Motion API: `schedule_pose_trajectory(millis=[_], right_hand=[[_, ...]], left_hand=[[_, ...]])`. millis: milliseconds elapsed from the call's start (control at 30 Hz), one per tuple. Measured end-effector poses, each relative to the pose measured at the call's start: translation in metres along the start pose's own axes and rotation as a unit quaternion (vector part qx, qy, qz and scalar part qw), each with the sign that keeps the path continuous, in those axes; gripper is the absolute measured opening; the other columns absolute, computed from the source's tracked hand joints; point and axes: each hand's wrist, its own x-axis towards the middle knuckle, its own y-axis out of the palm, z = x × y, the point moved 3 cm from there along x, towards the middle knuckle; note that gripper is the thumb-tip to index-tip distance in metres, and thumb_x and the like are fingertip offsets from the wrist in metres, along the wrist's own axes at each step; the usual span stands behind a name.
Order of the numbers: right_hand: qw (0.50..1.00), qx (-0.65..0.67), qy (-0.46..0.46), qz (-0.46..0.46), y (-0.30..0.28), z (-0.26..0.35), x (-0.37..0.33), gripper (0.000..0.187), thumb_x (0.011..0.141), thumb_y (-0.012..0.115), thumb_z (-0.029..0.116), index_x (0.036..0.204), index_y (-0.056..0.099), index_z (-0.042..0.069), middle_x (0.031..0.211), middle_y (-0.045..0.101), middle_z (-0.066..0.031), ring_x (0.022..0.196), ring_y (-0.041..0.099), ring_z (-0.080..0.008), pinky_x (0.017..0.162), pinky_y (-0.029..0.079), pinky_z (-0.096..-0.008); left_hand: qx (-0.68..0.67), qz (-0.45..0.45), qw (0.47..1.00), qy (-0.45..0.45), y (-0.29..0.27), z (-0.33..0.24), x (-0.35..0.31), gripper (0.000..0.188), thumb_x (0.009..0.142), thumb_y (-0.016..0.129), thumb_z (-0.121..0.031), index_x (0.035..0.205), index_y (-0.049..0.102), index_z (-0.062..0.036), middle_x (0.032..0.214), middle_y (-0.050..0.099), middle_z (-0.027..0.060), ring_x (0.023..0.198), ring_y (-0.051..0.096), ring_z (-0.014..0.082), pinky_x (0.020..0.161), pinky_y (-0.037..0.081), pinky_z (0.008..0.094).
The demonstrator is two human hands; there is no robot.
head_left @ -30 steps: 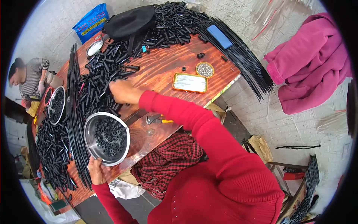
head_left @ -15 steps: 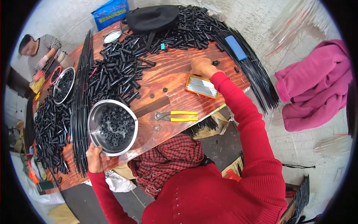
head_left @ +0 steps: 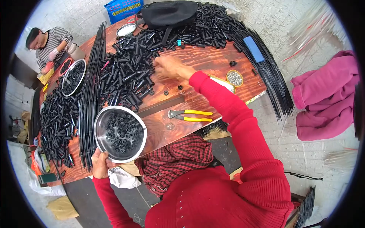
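My left hand [head_left: 100,163] grips the near rim of a round metal bowl [head_left: 141,142], which holds many small black ribbed rings. At the right border of a heap of short black tubes [head_left: 129,76], my right hand [head_left: 169,67] reaches left with its fingers out, slightly blurred; nothing shows in it. Several loose black rings [head_left: 180,87] lie below that hand. Under my right forearm, a tin of thin white rods [head_left: 224,84] is partly hidden. Beside it stands a small round dish of tiny silvery pieces [head_left: 234,78]. Cutting pliers with yellow handles [head_left: 192,115] rest near the table's front edge.
Bundles of long black rods [head_left: 91,102] flank the heap, with a blue block [head_left: 253,49] on the right bundle. A black bag [head_left: 169,14] sits at the back. A dark flat bar [head_left: 161,106] lies by the bowl. Another person [head_left: 51,43] works at the far left.
My right hand has moved left from beside the tin to the heap of tubes, uncovering the dish of silvery pieces. My left hand stays on the bowl. The whole view has shifted slightly.
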Motion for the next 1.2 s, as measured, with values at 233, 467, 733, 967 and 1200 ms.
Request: schedule_pose_trajectory(millis=[233,467,733,967,1200], right_hand=[[0.928,-0.034,0.151,0.338,-0.044,0.011,-0.072,0.027,0.078,0.074,0.031,0.096,0.077,0.012,0.089,0.073,-0.0115,0.077,0.07,-0.0262,0.068,0.054,-0.0412],[0.995,0.078,-0.021,0.066,0.018,0.032,-0.047,0.032,0.078,0.074,0.028,0.104,0.073,0.01,0.093,0.073,-0.0153,0.088,0.07,-0.0338,0.076,0.055,-0.0457],[0.912,-0.288,0.277,-0.094,-0.114,-0.108,-0.125,0.033,0.078,0.073,0.03,0.099,0.065,0.006,0.101,0.069,-0.0212,0.095,0.07,-0.0365,0.073,0.057,-0.0494],[0.861,-0.296,0.414,0.005,-0.146,-0.19,-0.17,0.036,0.081,0.07,0.031,0.107,0.072,0.008,0.11,0.071,-0.019,0.103,0.069,-0.0345,0.087,0.056,-0.0456],[0.921,-0.168,0.347,-0.063,-0.137,-0.166,-0.131,0.037,0.08,0.07,0.04,0.104,0.075,0.013,0.108,0.073,-0.0142,0.101,0.07,-0.0336,0.082,0.057,-0.0438]], left_hand=[[-0.049,0.041,0.998,-0.027,0.015,0.004,0.012,0.035,0.094,0.053,-0.01,0.128,0.052,-0.0031,0.087,0.07,0.0098,0.048,0.062,0.0121,0.043,0.054,0.023],[-0.013,0.053,0.998,-0.002,0.02,0.018,0.024,0.037,0.092,0.055,-0.012,0.128,0.054,-0.0015,0.088,0.071,0.01,0.049,0.063,0.0135,0.039,0.05,0.0219],[-0.027,0.106,0.994,0.016,0.034,0.008,0.026,0.042,0.092,0.058,-0.012,0.131,0.051,0.0016,0.098,0.07,0.0109,0.058,0.066,0.0145,0.044,0.053,0.0239],[-0.011,0.057,0.998,-0.002,0.038,0.011,0.027,0.038,0.093,0.058,-0.012,0.129,0.053,-0.0011,0.086,0.07,0.0077,0.044,0.059,0.0109,0.038,0.047,0.0199],[-0.01,0.057,0.998,0.011,0.035,0.004,0.021,0.037,0.092,0.054,-0.008,0.129,0.054,-0.0004,0.095,0.07,0.0101,0.055,0.064,0.0139,0.042,0.052,0.0233]])
